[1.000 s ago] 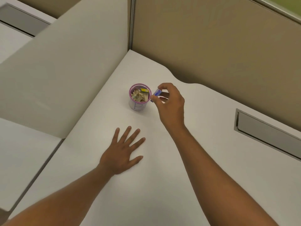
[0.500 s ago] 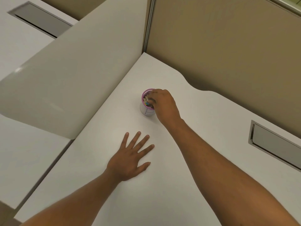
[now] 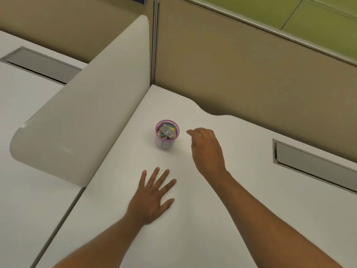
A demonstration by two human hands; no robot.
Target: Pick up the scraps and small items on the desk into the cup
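A small round cup [image 3: 167, 134] with a pink rim and pale, smooth sides stands upright on the white, matte desk [image 3: 193, 219], toward its far corner where the tan partition panels meet. It is filled to the rim with paper scraps [image 3: 167, 131]: folded bits, a yellow piece, one with a barcode. The right hand [image 3: 207, 149] hovers just beside the cup, apart from it, fingers loosely curled and holding nothing. The left hand [image 3: 152, 198] lies flat on the desk nearer the front edge, fingers spread wide.
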